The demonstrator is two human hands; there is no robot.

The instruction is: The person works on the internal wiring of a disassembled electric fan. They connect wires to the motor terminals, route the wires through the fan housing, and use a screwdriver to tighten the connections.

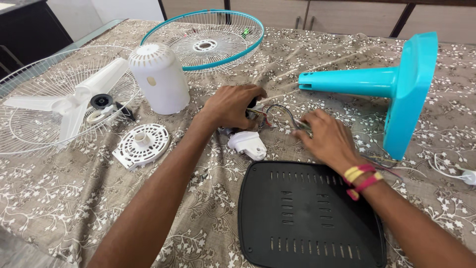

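Clenched on the motor body (250, 115), my left hand (229, 105) steadies it while my right hand (325, 136) pinches its wires (287, 115) taut.

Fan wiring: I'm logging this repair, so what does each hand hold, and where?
The left hand grips the motor unit from above; the right hand pinches the wires near their loose ends.

The left hand (229, 105) covers most of the small motor part it grips, so its shape cannot be told. The right hand (325, 136) hides the wire ends (277, 113) under its fingers. The black base plate (307, 213) runs off the bottom edge. The white fan guard (29, 129) is cut by the left edge, and the plug (468, 174) by the right.
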